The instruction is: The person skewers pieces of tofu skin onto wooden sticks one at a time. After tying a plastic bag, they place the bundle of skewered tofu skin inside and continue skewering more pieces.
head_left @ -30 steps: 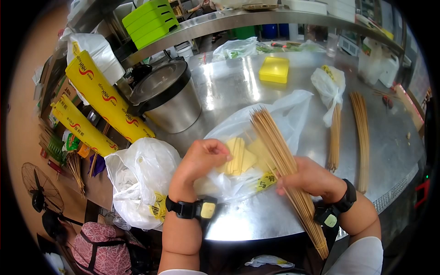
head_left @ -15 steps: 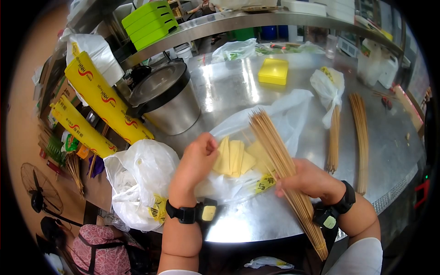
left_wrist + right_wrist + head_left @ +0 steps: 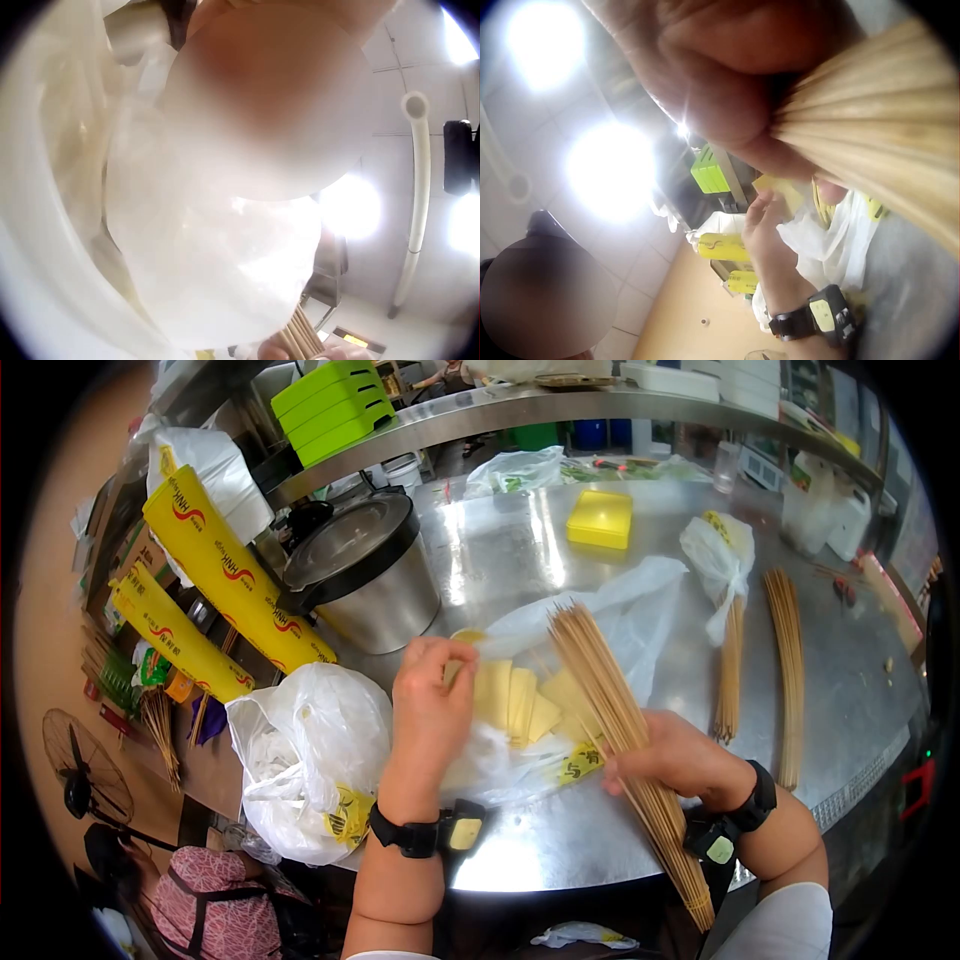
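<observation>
On the steel table (image 3: 560, 850) a white plastic bag (image 3: 620, 610) lies spread out with several flat yellow slices (image 3: 515, 700) on it. My left hand (image 3: 445, 658) is at the slices' left edge, with its fingers curled round one yellow slice (image 3: 462, 638). A thick bundle of bamboo skewers (image 3: 605, 690) stands slanted over the bag, and my right hand (image 3: 640, 755) grips it near the middle. The right wrist view shows the gripped skewers (image 3: 870, 127) up close and the left hand (image 3: 761, 221) beyond. White plastic (image 3: 210, 247) fills the left wrist view.
A steel pot (image 3: 360, 565) stands left of the bag, with yellow film rolls (image 3: 225, 575) beyond it. A knotted white bag (image 3: 305, 755) hangs at the table's left edge. A yellow box (image 3: 598, 518), a tied bag (image 3: 718, 550) and two more skewer bundles (image 3: 790, 660) lie to the right.
My left hand has moved from on top of the slices up and to the left, taking one slice with it. The right hand and its skewers have hardly moved.
</observation>
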### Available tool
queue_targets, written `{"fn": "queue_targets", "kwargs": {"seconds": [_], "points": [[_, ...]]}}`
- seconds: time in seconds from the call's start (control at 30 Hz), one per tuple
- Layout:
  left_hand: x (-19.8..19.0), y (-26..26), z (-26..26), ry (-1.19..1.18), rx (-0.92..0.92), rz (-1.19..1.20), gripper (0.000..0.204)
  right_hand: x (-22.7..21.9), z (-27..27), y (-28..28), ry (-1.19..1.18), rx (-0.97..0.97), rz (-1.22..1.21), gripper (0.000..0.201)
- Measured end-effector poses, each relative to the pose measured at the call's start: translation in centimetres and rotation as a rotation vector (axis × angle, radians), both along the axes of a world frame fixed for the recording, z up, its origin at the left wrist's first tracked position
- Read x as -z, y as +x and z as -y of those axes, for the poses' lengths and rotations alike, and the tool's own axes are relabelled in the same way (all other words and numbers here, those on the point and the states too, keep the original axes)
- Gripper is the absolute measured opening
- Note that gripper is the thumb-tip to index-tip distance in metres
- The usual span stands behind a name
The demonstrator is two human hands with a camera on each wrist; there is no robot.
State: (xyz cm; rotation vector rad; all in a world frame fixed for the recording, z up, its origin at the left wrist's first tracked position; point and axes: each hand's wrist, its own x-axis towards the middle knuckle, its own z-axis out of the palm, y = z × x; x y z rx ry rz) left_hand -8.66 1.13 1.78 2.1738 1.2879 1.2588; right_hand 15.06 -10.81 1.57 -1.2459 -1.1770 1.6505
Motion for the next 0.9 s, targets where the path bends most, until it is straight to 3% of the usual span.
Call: {"fn": "queue_targets", "kwargs": {"seconds": [0.03, 0.07, 0.13, 0.23, 0.47, 0.57, 0.9], "points": [[0.0, 0.0, -0.2, -0.187, 0.017, 0.214, 0.019, 0.0, 0.0, 0.0, 0.001, -0.004, -0.012, 0.019], [0.0, 0.1, -0.4, -0.184, 0.013, 0.215, 0.019, 0.0, 0.0, 0.0, 0.002, -0.007, -0.024, 0.019], [-0.1, 0.9, -0.4, -0.543, 0.214, 0.855, 0.033, 0.1, 0.1, 0.0, 0.004, -0.008, -0.034, 0.019], [1.9, 1.6, -1.4, -0.626, 0.224, 0.996, 0.043, -0.1, 0.3, -0.2, 0.0, 0.001, -0.065, 0.02], [3.4, 2.0, -1.9, -0.52, 0.186, 0.817, 0.026, 0.3, 0.4, -0.4, -0.023, -0.055, -0.111, 0.022], [2.8, 2.6, -1.1, -0.548, 0.268, 0.916, 0.023, -0.1, 0.4, -0.5, -0.031, -0.045, -0.088, 0.021], [1.4, 3.0, 0.2, -0.452, 0.488, 0.826, 0.038, -0.2, 0.4, -0.6, -0.046, -0.033, -0.09, 0.02]]}}
